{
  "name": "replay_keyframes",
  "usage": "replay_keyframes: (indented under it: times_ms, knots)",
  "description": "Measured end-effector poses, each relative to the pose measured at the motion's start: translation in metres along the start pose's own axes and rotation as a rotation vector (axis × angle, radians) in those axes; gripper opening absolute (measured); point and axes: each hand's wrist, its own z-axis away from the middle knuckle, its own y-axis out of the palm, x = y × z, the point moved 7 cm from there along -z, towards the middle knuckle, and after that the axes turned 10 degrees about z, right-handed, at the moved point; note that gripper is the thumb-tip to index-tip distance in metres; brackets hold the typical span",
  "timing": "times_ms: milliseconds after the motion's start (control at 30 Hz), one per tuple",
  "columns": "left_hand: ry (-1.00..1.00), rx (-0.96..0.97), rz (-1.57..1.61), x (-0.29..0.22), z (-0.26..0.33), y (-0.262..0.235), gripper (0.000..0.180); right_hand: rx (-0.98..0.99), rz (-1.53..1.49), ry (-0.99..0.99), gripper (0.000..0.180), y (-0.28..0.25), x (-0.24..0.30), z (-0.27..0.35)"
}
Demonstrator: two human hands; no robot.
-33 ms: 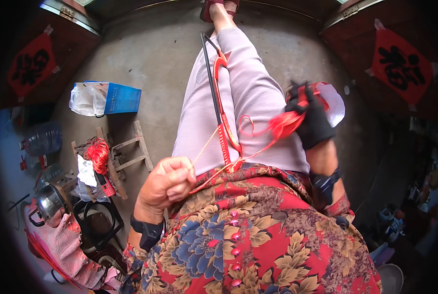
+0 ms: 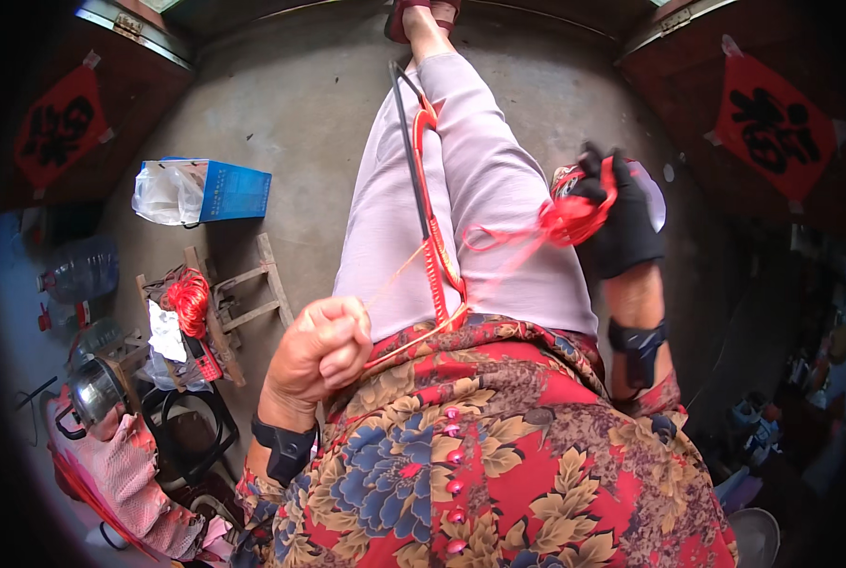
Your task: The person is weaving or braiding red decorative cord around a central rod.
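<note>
Across my lap lies a long, narrow black frame (image 2: 404,133), its near part bound tightly in red cord (image 2: 435,279). My left hand (image 2: 323,346) is closed in a fist to the left of the frame, on a thin orange cord (image 2: 400,275) that runs taut to the binding. Over my right thigh, my right hand (image 2: 629,222), in a black fingerless glove, grips a loose bundle of red cord (image 2: 574,220). Blurred strands trail from this bundle back toward the frame. Inside both closed hands, the cord ends are hidden.
At left stand a blue box (image 2: 238,189) with a plastic bag in it and a wooden stool (image 2: 269,284). Another red cord bundle (image 2: 188,301) rests beside the stool. A metal pot (image 2: 99,388) and pink cloth (image 2: 129,454) are nearer. Something round and pale (image 2: 645,194) shows behind my right hand.
My right hand has moved a little to the right with the red cord bundle, and its fingers show more clearly. My left fist has shifted slightly left and up.
</note>
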Motion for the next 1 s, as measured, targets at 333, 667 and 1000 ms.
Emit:
replay_keyframes:
  times_ms: [333, 667, 1000]
  knots:
    - [0.288, -0.266, -0.605, -0.024, -0.082, -0.001, 0.037, 0.391, 1.341, -0.439, 0.034, 0.032, -0.022, 0.005]
    - [0.256, -0.34, -0.978, 0.001, -0.074, -0.024, 0.037, 0.697, 0.692, 0.085, 0.05, 0.056, -0.072, 0.049]
    - [0.384, -0.597, -1.288, -0.05, -0.05, -0.014, 0.018, 0.47, 0.796, 0.032, 0.054, 0.047, -0.05, 0.032]
